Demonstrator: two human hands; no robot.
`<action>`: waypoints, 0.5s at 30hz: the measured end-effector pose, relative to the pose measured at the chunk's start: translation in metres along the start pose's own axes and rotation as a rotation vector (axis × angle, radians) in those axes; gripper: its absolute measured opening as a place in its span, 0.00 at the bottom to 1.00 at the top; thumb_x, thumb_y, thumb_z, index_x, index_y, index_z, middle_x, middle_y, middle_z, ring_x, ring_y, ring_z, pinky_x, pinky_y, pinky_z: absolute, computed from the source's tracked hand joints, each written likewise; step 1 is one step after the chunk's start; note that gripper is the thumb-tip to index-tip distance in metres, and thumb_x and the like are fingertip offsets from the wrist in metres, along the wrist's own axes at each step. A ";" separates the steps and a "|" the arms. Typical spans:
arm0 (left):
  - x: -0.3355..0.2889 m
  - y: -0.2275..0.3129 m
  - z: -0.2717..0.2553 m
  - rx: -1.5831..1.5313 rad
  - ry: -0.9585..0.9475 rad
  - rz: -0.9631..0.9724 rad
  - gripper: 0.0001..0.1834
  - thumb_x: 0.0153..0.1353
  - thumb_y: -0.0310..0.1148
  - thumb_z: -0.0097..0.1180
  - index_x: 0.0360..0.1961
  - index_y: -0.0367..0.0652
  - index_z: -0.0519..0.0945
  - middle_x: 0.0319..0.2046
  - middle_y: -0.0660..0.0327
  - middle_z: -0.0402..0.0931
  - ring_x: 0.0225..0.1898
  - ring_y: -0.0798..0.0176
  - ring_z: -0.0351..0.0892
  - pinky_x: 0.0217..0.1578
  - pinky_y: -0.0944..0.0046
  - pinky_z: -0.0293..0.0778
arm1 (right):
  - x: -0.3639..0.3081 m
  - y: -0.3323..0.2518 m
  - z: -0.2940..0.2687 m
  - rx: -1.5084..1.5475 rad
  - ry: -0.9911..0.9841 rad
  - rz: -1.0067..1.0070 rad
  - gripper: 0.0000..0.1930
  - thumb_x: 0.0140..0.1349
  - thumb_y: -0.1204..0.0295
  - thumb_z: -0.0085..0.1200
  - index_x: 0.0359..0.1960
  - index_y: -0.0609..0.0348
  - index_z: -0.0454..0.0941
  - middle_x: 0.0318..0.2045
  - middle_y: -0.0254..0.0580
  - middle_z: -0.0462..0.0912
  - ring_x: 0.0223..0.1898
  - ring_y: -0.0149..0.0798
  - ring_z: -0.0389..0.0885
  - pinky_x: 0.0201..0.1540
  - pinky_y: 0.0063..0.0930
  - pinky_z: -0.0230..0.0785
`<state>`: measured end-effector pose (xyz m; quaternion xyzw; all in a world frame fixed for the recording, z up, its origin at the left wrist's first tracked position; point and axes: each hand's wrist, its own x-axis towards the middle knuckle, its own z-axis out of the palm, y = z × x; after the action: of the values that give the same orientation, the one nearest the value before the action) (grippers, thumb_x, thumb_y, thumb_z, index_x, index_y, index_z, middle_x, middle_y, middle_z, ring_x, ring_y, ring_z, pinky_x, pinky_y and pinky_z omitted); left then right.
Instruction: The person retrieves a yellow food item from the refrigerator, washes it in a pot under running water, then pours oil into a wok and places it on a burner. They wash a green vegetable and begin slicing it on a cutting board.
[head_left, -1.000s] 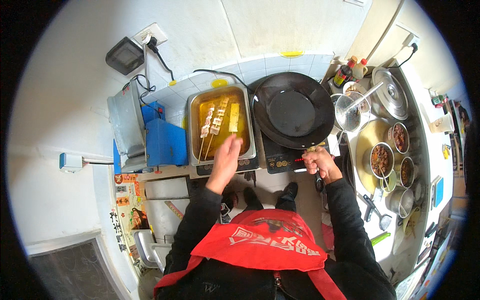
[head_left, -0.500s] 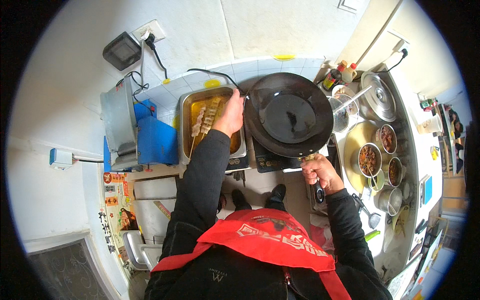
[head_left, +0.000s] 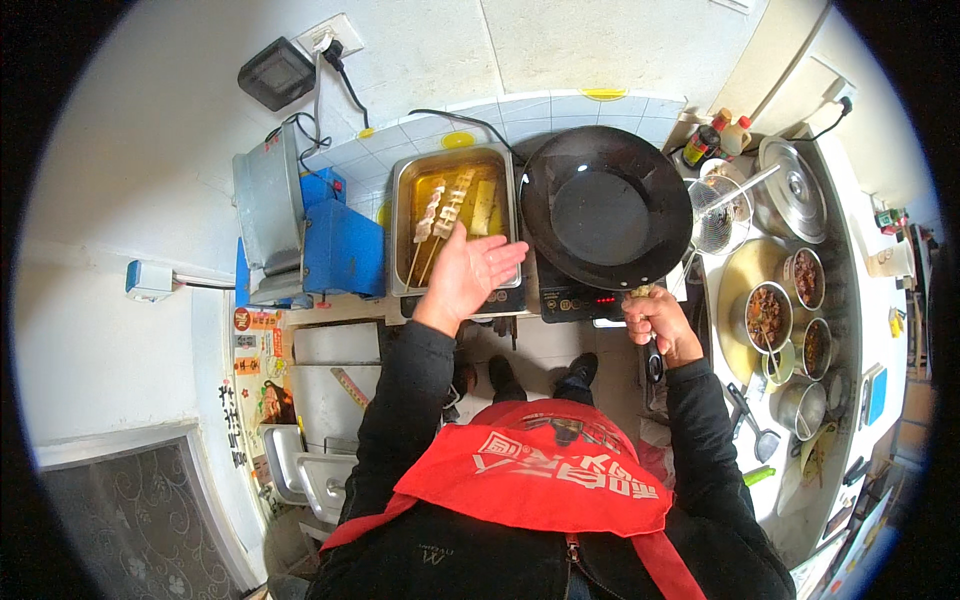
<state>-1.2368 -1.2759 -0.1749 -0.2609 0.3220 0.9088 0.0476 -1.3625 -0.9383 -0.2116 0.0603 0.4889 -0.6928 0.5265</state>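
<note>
In the head view, just right of the rectangular steel tray [head_left: 402, 230], sits one black wok [head_left: 600, 210] on an induction cooker [head_left: 572, 304]; the right hand [head_left: 658, 320] is closed round its handle. The left hand [head_left: 472, 272], empty, fingers spread, obstructs the tray's near edge toward the right corner. Tray contents: two skewers [head_left: 429, 212], one flat yellow piece [head_left: 484, 207]. Along the right-hand counter: three filled steel bowls [head_left: 743, 322], two bottles [head_left: 703, 143] at the far end, one spatula [head_left: 767, 445].

White characters [head_left: 570, 467] mark the red apron [head_left: 540, 480] near half past five, black characters [head_left: 240, 430] the poster [head_left: 264, 375] near eight o'clock.
</note>
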 end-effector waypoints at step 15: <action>-0.099 -0.087 -0.050 0.627 0.299 0.376 0.33 0.74 0.29 0.50 0.76 0.34 0.56 0.66 0.47 0.73 0.66 0.52 0.74 0.69 0.58 0.62 | 0.056 0.015 -0.016 0.031 -0.018 -0.011 0.10 0.62 0.82 0.56 0.26 0.57 0.70 0.16 0.31 0.68 0.13 0.25 0.62 0.14 0.23 0.50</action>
<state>-1.1073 -1.2300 -0.2068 -0.2997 0.6296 0.7111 -0.0897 -1.3818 -0.9632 -0.2623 0.0595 0.4736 -0.7036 0.5263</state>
